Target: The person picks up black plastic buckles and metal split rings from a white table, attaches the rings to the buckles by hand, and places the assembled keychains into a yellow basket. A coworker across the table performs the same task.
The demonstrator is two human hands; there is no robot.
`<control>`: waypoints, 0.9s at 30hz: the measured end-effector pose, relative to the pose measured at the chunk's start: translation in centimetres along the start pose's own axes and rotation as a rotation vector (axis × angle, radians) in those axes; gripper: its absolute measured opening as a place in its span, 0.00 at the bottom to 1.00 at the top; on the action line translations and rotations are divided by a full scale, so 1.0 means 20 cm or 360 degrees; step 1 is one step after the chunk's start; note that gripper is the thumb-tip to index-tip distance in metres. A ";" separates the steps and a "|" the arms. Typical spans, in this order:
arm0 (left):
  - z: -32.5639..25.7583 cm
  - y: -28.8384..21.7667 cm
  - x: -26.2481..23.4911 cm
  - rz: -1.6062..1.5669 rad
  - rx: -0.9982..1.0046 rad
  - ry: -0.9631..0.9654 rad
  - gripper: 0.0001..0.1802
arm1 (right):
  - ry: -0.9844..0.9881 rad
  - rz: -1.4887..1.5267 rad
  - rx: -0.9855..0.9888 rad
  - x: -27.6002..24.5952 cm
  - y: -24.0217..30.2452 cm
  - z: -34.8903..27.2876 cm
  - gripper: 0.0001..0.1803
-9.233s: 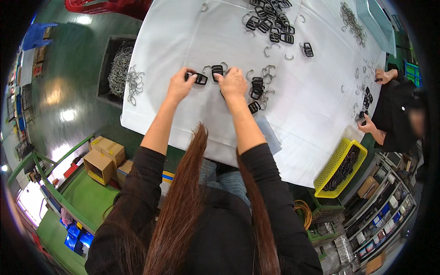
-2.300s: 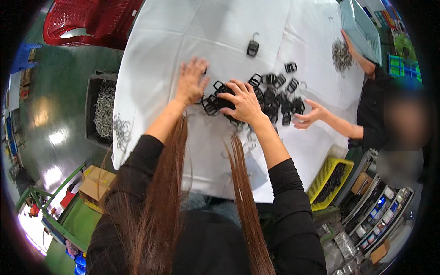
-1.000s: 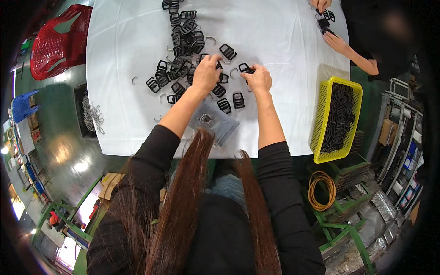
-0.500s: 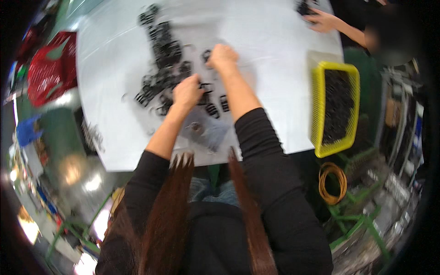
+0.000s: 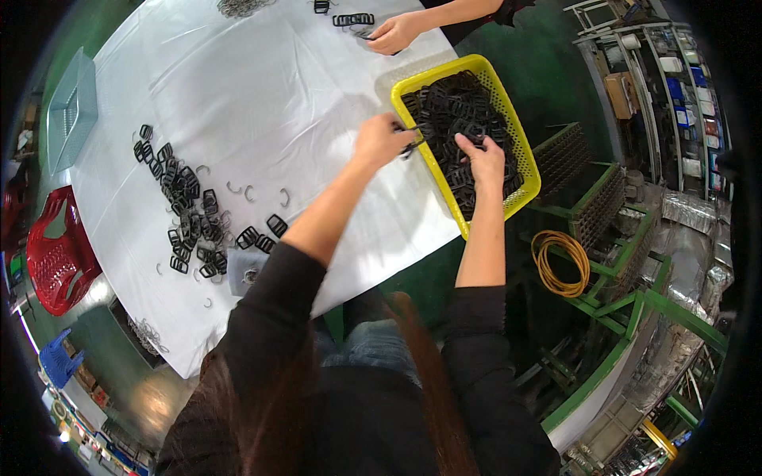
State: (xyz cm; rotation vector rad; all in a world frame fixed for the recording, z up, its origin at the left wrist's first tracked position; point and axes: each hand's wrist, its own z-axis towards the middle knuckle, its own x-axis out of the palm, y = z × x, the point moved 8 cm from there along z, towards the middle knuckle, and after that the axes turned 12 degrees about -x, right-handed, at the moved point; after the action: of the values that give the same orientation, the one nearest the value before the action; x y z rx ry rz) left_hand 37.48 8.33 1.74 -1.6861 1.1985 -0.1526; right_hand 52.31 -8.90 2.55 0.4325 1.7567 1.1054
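A yellow plastic basket (image 5: 516, 147) full of black slide buckles (image 5: 468, 107) sits at the table's right edge. Beside the basket's left rim is my left hand (image 5: 377, 143), its fingers closed around black buckles that stick out toward the basket. My right hand (image 5: 486, 164) is over the heap inside, thumb and fingers closed on a black buckle. Left of my left arm, a loose pile of black buckles (image 5: 186, 198) lies spread on the white-covered table (image 5: 262, 103), with several curved wire pieces (image 5: 248, 193) around it.
A co-worker's hand (image 5: 397, 33) reaches in at the far edge, near a row of black buckles (image 5: 353, 20). A wire heap (image 5: 242, 6) lies at the far side. A red chair (image 5: 59, 254) and a pale blue basket (image 5: 73, 111) stand left; an orange coil (image 5: 560, 263) hangs right.
Both my hands have moved right, from the buckle pile to the yellow basket. The view has turned toward the right. The co-worker's hand now shows nearer the top middle.
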 end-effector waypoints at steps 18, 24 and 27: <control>-0.83 1.15 -0.74 0.0840 -0.0676 -0.1018 0.19 | 0.0829 -0.0677 -0.1273 1.38 0.45 -1.09 0.15; -0.86 1.30 -0.81 -0.0053 -0.0508 -0.0720 0.11 | 0.1384 -0.0529 -0.0853 1.51 0.36 -1.06 0.16; -1.00 1.45 -0.86 -0.1628 -0.0578 -0.0549 0.13 | 0.1535 -0.0337 -0.0851 1.48 0.34 -1.11 0.19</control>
State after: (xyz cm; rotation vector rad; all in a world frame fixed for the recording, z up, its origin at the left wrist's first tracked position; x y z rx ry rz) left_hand -1.28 8.71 -4.07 -2.3941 0.0205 -0.2572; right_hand 18.07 4.74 -5.55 -0.7197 2.0924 1.7029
